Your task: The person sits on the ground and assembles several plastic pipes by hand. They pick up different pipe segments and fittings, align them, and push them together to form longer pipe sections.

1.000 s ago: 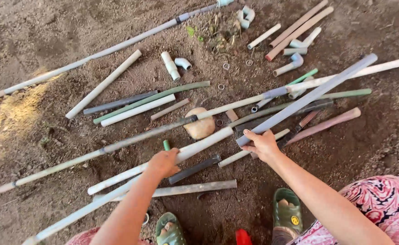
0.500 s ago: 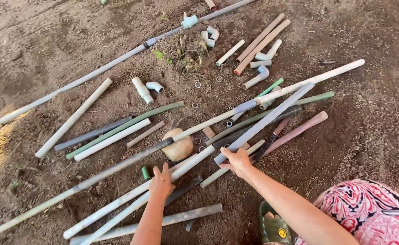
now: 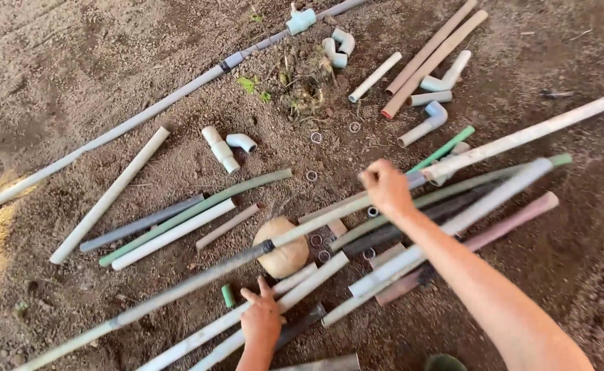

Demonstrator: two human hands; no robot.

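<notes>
1. So the right hand [image 3: 386, 187] is out over the middle of the pile, fingers curled shut around a long white pipe [image 3: 522, 137] that runs up and away to the right edge. Grip is narrow, closed on that pipe near its lower end, right where it meets a darker sleeve.
2. The left hand [image 3: 260, 321] is lower down, near the bottom edge, palm flat on a pair of whitish pipes [image 3: 199, 336] lying side by side on the dirt. Fingers are spread, thumb sticking out to the left; pressing more than gripping.
3. Just above that hand there's a round tan stone [image 3: 282, 255], with a long grey pipe [image 3: 178, 288] lying across its top and running down to the lower left.
4. A short green stub [image 3: 227, 295] sits just left of the left hand.
5. Under the right forearm: a pale blue-white pipe [image 3: 494, 199], a pinkish pipe [image 3: 515, 218] and a long green pipe [image 3: 453, 191], all angled the same way.
6. Farther up, a few elbow fittings [image 3: 336, 47] and two tan pipes [image 3: 432, 58] lie on the bare ground [image 3: 75, 69], well apart from both hands.
</notes>
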